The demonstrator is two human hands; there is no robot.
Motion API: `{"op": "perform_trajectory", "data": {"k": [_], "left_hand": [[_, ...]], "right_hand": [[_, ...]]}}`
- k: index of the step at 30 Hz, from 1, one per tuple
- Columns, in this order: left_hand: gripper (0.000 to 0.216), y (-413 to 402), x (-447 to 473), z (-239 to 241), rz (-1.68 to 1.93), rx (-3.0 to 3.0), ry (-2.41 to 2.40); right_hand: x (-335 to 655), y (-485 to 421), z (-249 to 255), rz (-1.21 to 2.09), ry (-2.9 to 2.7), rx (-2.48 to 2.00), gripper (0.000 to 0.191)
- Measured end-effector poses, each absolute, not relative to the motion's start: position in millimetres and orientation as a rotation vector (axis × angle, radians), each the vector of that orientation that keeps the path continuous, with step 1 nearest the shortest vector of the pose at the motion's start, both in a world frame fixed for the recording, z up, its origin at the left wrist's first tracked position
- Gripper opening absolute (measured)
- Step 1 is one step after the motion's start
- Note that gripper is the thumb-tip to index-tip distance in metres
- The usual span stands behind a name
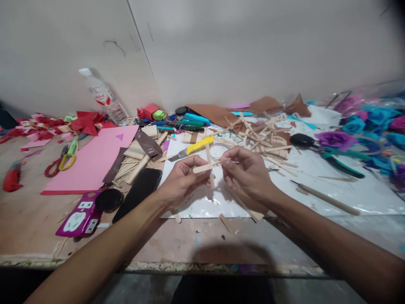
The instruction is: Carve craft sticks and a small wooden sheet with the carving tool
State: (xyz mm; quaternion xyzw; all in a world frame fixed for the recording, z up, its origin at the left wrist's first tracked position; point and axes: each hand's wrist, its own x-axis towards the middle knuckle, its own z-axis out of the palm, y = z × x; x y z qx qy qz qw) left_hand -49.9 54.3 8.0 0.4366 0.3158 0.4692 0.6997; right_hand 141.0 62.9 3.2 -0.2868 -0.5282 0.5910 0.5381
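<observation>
Above the white sheet (190, 207), my left hand (185, 177) and my right hand (245, 171) face each other with a cross of wooden craft sticks (202, 168) between them. One stick lies nearly level and another crosses it upright. My left fingers are closed on the cross from the left. The right thumb and forefinger pinch the level stick's right end. A yellow utility knife (200, 145) lies just behind my left hand. Beyond the hands is a roll of clear tape (218, 150), partly hidden. More crossed sticks (253, 133) are heaped behind my right hand.
To the left are pink paper (91, 158), scissors (68, 156), a dark phone (139, 192) and a purple case (79, 217). A bottle (104, 97) leans on the wall. Right are pliers (335, 158), a wooden-handled tool (329, 198) and purple and blue paper flowers (376, 118).
</observation>
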Motion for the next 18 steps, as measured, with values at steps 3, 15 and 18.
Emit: {"op": "perform_trajectory", "data": {"k": [3, 15, 18], "left_hand": [[0.032, 53.1, -48.8, 10.1, 1.053, 0.983, 0.695], [0.030, 50.2, -47.0, 14.6, 1.101, 0.982, 0.742], [0.031, 51.2, -47.3, 13.0, 1.111, 0.965, 0.749]], "right_hand": [[139.6, 61.8, 1.2, 1.426, -1.243, -0.681, 0.029], [142.3, 63.3, 0.8, 1.495, -1.317, -0.674, 0.028], [143.0, 64.5, 2.1, 1.532, -1.307, -0.678, 0.030]]}}
